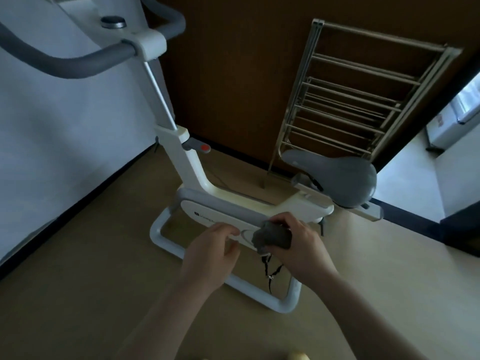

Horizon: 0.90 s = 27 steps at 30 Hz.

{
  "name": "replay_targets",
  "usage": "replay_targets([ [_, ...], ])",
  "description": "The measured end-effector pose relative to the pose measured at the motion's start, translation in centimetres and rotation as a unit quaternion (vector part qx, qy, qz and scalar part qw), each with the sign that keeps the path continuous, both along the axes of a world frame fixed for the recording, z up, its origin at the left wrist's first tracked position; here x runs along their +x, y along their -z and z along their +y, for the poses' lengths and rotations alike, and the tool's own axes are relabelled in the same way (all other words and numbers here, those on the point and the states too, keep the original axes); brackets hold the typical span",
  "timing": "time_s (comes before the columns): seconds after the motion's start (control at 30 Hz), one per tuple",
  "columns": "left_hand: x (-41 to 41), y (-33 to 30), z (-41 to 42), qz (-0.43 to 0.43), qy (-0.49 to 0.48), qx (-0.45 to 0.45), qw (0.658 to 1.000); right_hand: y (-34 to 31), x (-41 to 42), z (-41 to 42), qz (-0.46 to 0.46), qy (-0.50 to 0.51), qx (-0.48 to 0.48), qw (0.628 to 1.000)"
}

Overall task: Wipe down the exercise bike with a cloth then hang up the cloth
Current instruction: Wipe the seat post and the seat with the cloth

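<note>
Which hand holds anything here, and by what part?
The right hand grips the bunched grey cloth around its middle. The left hand holds nothing; its fingers are loosely curled.

One exercise bike point(233, 211), one grey cloth point(272, 236), one metal drying rack point(350, 100), and two hands: left point(210, 253), right point(301, 245).

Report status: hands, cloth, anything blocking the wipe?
Right hand grips bunched grey cloth against bike's side housing. Left hand empty, fingers loosely curled by housing. Pedal strap dangles below cloth; drying rack behind seat, bare.
</note>
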<state>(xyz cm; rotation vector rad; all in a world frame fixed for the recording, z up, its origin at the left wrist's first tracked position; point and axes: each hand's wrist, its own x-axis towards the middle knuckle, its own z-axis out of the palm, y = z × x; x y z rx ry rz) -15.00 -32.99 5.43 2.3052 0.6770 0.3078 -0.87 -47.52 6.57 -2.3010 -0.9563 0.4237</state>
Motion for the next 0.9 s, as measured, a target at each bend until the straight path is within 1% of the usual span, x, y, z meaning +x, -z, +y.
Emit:
replay_targets([
  [0.07,1.9,-0.6,-1.1,-0.006,-0.001,0.006,1.000,-0.2,1.4,-1.9,-0.004,0.001,0.004,1.000],
  [0.17,4.7,-0.5,-3.7,0.008,-0.019,0.018,1.000,0.0,3.9,-5.1,-0.003,-0.006,0.001,1.000],
  [0.27,7.0,0.3,-7.8,0.016,-0.059,0.020,0.998,0.4,7.0,-8.7,0.012,-0.040,-0.013,0.999],
  [0.33,8.6,0.8,-11.2,0.015,-0.089,-0.001,0.996,0.3,9.2,-11.3,0.017,-0.060,-0.019,0.998],
  [0.4,10.8,1.5,-14.5,0.013,-0.094,-0.029,0.995,0.2,11.6,-13.9,0.010,-0.063,-0.012,0.998],
  [0.53,14.6,1.7,-19.2,0.016,-0.088,-0.061,0.994,0.5,16.2,-17.8,0.014,-0.009,0.030,0.999],
  [0.67,15.9,1.4,-19.9,0.007,-0.112,-0.094,0.989,1.0,18.7,-18.4,0.078,0.066,0.072,0.992],
  [0.7,16.1,1.4,-19.5,0.007,-0.121,-0.095,0.988,1.0,19.3,-18.0,0.070,0.079,0.082,0.991],
  [0.8,17.3,1.4,-17.9,0.010,-0.131,-0.095,0.987,0.6,20.8,-15.8,-0.005,0.115,0.100,0.988],
  [0.9,19.4,1.2,-16.7,0.006,-0.114,-0.093,0.989,0.5,22.2,-12.7,-0.005,0.169,0.133,0.977],
])
